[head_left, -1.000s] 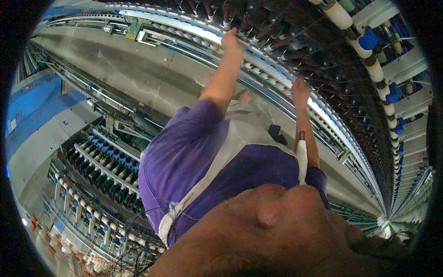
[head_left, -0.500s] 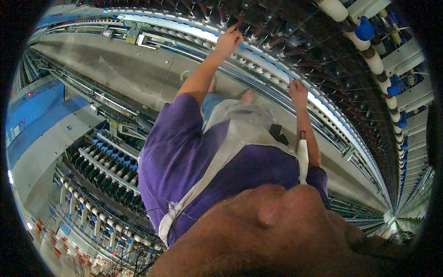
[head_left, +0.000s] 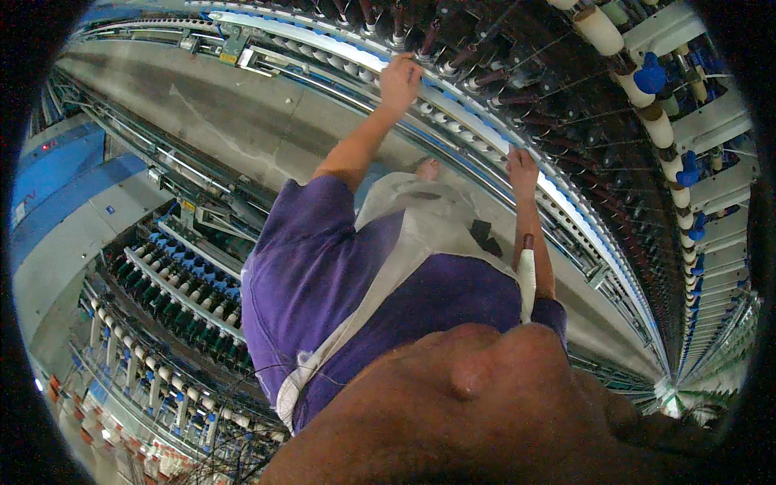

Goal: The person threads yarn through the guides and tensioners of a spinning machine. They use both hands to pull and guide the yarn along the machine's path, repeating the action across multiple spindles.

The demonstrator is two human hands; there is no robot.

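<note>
My left hand (head_left: 401, 82) reaches to the white and blue rail (head_left: 461, 103) of a long spinning frame, just in front of the dark brown bobbins (head_left: 431, 34). Its fingers are bent and drawn together; whatever they hold is too small to make out. Further right along the same rail is my right hand (head_left: 523, 171), fingers curled in at the rail edge, their grip partly hidden. Beside my right forearm a bobbin of white yarn (head_left: 527, 279) with a brown tip stands up against my apron (head_left: 436, 222), touched by neither hand.
White rollers (head_left: 453, 125) line the frame below the rail. Large white yarn packages (head_left: 600, 31) and blue knobs (head_left: 650, 74) hang at upper right. Behind me, across the grey floor (head_left: 162, 85), runs a second machine (head_left: 182, 295) with rows of bobbins.
My left hand has drawn back from a dark bobbin to the rail edge. The right hand has come slightly nearer to me. The whole view has shifted a little.
</note>
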